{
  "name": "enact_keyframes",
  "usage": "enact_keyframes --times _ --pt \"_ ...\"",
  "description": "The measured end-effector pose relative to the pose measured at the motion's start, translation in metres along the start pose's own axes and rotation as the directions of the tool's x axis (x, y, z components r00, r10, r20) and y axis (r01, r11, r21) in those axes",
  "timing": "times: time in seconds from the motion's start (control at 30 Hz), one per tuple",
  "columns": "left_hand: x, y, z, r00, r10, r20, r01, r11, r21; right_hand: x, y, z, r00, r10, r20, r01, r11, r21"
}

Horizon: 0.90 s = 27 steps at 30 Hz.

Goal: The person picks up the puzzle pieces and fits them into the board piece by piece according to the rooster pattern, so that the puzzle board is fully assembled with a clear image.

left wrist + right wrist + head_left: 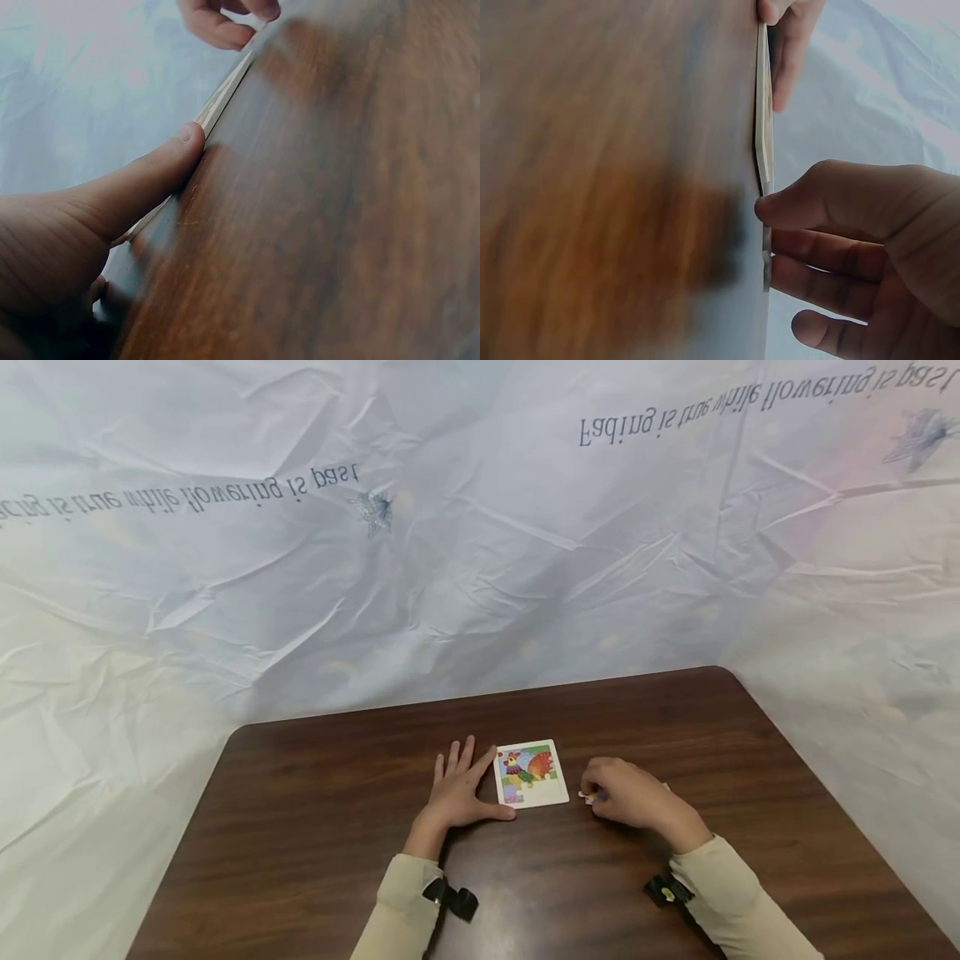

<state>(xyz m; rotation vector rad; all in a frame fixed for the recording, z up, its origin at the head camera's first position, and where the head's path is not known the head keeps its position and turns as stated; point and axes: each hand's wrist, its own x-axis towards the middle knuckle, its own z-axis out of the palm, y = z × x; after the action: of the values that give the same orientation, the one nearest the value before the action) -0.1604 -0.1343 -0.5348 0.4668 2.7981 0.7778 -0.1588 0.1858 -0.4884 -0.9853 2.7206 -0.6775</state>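
A square jigsaw puzzle board (545, 793) with a white frame and a rooster picture lies flat on the table. Part of its lower right area is bare and pale. My left hand (456, 795) has its fingers spread, with the thumb at the board's near edge and the index fingertip at its upper left corner. Right of the board, my right hand (626, 792) pinches a small puzzle piece (590, 797) between thumb and fingers, low over the tabletop. In the right wrist view that puzzle piece (766, 271) appears edge-on, partly covered by the thumb.
The brown wooden table (315, 810) has rounded far corners. A pale printed sheet (480, 568) hangs behind it and at both sides. A tiny pale edge (666, 786) peeks out behind the right hand; its kind cannot be told. Each wrist wears a black strap (450, 897).
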Motion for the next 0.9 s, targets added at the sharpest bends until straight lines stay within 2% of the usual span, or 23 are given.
enact_keyframes --times 0.33,0.9 --pt "-0.013 -0.002 0.014 1.000 -0.005 0.015 0.005 1.000 -0.024 0.015 -0.017 0.016 0.999 -0.052 0.003 0.052 0.998 0.028" --pt "0.000 -0.005 0.004 1.000 -0.001 0.003 0.001 1.000 -0.001 0.062 -0.032 0.012 0.987 -0.150 0.049 0.150 0.989 0.001"
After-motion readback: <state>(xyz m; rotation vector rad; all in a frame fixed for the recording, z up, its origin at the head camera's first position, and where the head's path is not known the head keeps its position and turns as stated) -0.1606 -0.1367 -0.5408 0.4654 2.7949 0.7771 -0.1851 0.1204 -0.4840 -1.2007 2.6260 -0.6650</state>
